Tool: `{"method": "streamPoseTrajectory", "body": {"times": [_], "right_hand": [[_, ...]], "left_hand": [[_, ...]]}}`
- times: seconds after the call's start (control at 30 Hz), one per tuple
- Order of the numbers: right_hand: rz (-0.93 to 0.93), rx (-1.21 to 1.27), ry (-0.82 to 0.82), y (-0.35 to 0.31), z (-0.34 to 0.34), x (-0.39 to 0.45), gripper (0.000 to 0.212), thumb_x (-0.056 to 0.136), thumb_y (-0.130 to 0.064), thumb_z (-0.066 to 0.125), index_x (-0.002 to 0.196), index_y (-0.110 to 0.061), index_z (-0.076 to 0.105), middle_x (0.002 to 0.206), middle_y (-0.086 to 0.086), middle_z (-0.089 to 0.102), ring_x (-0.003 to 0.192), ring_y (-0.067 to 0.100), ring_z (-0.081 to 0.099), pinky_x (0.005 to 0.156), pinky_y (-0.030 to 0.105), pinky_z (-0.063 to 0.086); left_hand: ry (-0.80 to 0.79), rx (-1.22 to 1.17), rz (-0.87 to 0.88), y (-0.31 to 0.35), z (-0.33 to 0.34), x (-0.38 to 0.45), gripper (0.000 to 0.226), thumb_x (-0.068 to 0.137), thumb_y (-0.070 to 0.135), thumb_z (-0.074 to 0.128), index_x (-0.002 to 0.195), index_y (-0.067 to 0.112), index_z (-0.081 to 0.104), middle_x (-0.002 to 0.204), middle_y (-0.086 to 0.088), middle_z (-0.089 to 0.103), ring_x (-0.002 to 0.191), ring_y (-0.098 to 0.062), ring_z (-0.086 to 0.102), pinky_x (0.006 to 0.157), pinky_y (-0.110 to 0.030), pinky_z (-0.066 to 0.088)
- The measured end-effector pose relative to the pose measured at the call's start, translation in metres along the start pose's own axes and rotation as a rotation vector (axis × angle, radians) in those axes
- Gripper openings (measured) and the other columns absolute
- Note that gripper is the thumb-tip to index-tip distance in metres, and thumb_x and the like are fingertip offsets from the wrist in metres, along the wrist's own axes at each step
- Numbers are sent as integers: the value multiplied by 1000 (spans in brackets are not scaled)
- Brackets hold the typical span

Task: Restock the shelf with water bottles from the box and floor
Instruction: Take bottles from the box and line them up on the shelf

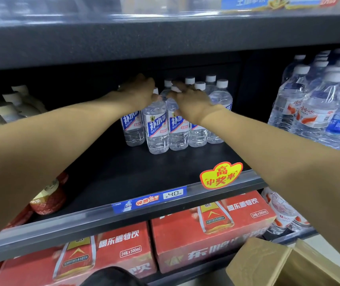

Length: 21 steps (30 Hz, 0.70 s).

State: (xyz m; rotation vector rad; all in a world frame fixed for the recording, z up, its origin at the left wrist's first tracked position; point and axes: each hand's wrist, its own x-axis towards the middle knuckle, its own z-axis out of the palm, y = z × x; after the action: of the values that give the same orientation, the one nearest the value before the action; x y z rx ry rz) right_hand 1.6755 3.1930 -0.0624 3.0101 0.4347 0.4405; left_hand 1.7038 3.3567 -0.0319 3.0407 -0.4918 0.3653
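Both hands reach deep into the shelf [123,176]: left hand [139,91] and right hand [189,102] rest with relaxed fingers over the white caps of the water bottles [157,129] clustered upright at the back. An open cardboard box [268,263] sits lower right, contents hidden.

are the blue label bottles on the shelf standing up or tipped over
Upright: the blue-label bottles stand on their bases on the shelf, white caps up.

Clear, glossy plastic water bottles [157,129] with matt white plastic caps and shiny blue-and-white film labels. Dark, matt, finely speckled metal shelf [136,172], fronted by a glossy clear plastic price strip [150,201]. Red printed cardboard cases [212,226] below, slight sheen. Plain brown cardboard box [268,263], matt, taped glossy along one flap.
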Motion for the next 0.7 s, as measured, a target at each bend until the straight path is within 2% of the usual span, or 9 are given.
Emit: {"method": "streamPoseTrajectory", "body": {"times": [0.1, 0.17, 0.23, 0.3, 0.43, 0.57, 0.7], "right_hand": [[-34, -31, -26, 8, 8, -16, 86, 90, -8, 59, 154, -36, 8, 161, 4, -16, 146, 35, 21, 105, 45, 42], [-39, -19, -21, 10, 11, -33, 92, 90, -13, 63, 153, -38, 1, 160, 3, -20, 147, 34, 16, 112, 48, 33], [-62, -24, -13, 13, 11, -52, 86, 93, -23, 61, 154, -36, 2, 162, 2, -14, 148, 33, 12, 117, 48, 25], [-87, -59, -10, 16, 7, -71, 76, 96, -30, 55, 155, -30, 7, 163, 4, -3, 148, 32, 13, 118, 46, 23], [-23, -127, -41, 26, -9, -111, 61, 99, -44, 41, 152, -19, 21, 156, 11, 26, 138, 32, 33, 106, 43, 37], [89, -118, -26, 44, -33, -160, 49, 100, -40, 44, 141, -13, 36, 138, 12, 44, 122, 33, 45, 91, 43, 45], [151, -37, 53, 57, -54, -214, 35, 99, -36, 48, 125, -14, 45, 120, 8, 51, 112, 31, 50, 81, 40, 45]], "left_hand": [[-6, 21, 45, 2, -2, -10, 51, 96, 39, 49, 138, 13, 41, 132, -24, 48, 114, -40, 53, 85, -38, 45], [-14, 35, 84, 1, -2, -18, 60, 95, 39, 50, 148, 23, 27, 132, -23, 51, 112, -40, 55, 83, -37, 47], [0, 71, 124, 0, -2, -28, 64, 94, 34, 51, 149, 32, 19, 130, -20, 53, 109, -39, 57, 81, -39, 50], [55, 148, 169, 1, -4, -41, 62, 93, 29, 50, 147, 35, 21, 133, -15, 53, 110, -38, 57, 81, -41, 51], [139, 332, 341, 10, -12, -70, 51, 94, 25, 42, 143, 31, 33, 131, -5, 56, 103, -34, 62, 66, -35, 43], [219, 364, 431, 25, -20, -92, 34, 93, 26, 42, 125, 24, 52, 121, 0, 59, 100, -29, 64, 62, -36, 49], [248, 284, 468, 60, -26, -113, 32, 95, 27, 44, 125, 25, 54, 117, 0, 60, 106, -27, 61, 62, -32, 46]]}}
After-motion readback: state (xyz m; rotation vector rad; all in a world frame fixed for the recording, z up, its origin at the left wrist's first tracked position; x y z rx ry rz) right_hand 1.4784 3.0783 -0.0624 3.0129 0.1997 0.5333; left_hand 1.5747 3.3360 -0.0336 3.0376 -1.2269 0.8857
